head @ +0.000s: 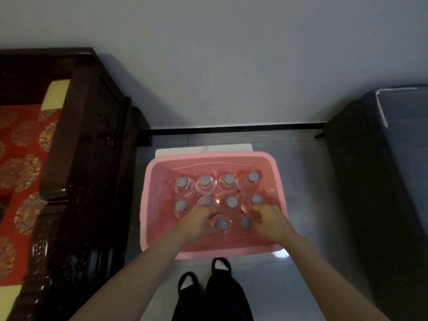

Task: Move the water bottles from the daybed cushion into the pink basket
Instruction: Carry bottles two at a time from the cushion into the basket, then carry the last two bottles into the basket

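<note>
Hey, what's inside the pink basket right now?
Upright water bottles with grey caps fill the pink basket; ten caps show, in rows. The left hand and right hand reach in, hiding anything beneath them.

1 head view, steeply downward, close above pink basket [148, 205].

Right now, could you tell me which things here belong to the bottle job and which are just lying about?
Job:
bottles, upright in the basket
basket
cushion, no bottles showing on it
left hand and right hand, down among the bottles

Lying about:
daybed frame
dark cabinet
white board under the basket
slippers
</note>
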Motion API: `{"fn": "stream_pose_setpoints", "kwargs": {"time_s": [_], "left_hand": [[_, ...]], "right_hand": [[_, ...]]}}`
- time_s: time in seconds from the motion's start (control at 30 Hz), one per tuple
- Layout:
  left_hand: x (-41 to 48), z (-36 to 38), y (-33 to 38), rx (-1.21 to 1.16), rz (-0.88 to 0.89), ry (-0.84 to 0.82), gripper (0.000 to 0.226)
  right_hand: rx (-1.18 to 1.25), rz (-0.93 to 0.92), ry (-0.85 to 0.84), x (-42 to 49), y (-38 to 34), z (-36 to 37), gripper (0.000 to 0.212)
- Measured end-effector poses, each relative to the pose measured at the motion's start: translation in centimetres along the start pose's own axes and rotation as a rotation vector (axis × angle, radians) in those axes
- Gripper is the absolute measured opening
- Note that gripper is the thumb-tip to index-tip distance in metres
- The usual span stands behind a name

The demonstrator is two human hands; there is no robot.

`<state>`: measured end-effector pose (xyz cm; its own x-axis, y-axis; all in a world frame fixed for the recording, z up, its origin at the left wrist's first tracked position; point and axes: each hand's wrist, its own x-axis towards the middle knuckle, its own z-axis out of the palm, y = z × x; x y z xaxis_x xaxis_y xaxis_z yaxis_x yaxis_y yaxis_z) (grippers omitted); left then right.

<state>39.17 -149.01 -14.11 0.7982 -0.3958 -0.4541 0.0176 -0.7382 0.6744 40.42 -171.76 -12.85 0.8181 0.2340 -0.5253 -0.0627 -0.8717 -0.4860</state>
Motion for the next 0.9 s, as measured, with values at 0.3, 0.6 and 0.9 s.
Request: {"fn": "stream_pose_setpoints", "kwargs": {"time_s": [0.3,0.6,0.9], "left_hand": [[-10.8,-16.7,2.3,-0.113,-0.056,0.559,0.046],[-36.5,-24.0,-3.0,-0.065,-0.226,1.085,0.072],[-67.5,-20.9,-13.6,0.002,-0.612,1.246,0.087]], "right_hand": [[0.036,-0.246,0.414,0.5,-14.3,-8.8,0.034],[-0.011,-0.792,0.467,-7.5,-40.6,-3.6,0.045],[-0.121,-1.084,0.402,-19.4,-60.8,14.1,0.056]]}}
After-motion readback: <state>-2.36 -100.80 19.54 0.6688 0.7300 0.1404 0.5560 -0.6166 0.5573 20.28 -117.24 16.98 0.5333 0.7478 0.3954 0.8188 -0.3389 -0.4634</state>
